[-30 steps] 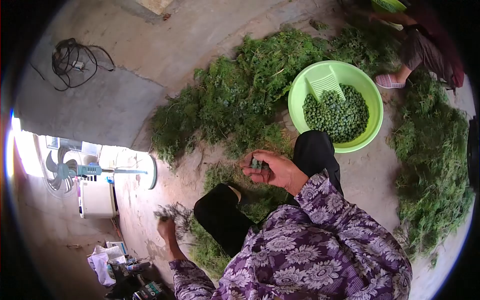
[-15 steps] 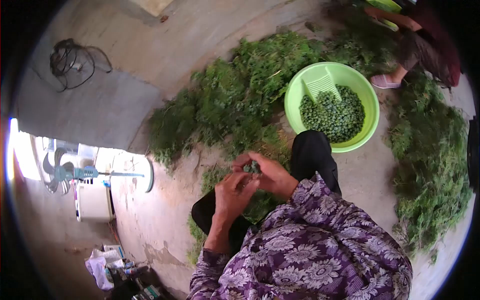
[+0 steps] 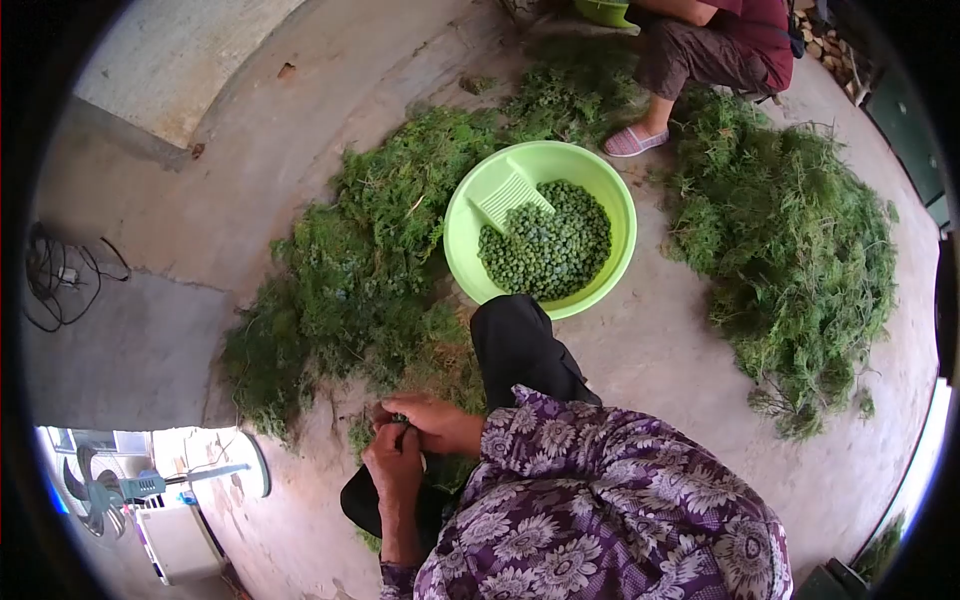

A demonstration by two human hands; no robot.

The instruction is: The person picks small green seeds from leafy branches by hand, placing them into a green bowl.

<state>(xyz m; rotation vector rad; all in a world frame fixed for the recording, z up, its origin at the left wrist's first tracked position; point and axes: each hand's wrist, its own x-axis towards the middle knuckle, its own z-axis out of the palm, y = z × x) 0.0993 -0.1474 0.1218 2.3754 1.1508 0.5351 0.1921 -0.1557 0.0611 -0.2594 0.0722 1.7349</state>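
My left hand (image 3: 394, 464) and my right hand (image 3: 432, 422) meet over my lap, both with fingers closed around something small and dark green, partly hidden between them. Just beyond my knee stands a light green basin (image 3: 626, 240) with a ribbed washboard part (image 3: 508, 198). Many small round green berries (image 3: 550, 245) fill much of its bottom. Leafy green branches (image 3: 350, 270) lie on the floor beyond my hands.
Another heap of branches (image 3: 790, 250) lies at the right. Behind the basin sits a person in a maroon top (image 3: 750, 35), near another green basin (image 3: 605, 12). A fan (image 3: 140, 487) and a coiled cable (image 3: 65, 275) are at the left.
The view has shifted, so the basin and branches appear farther left. My hands have drawn closer together, and their fingers now close over the small green bit. More of the other person shows.
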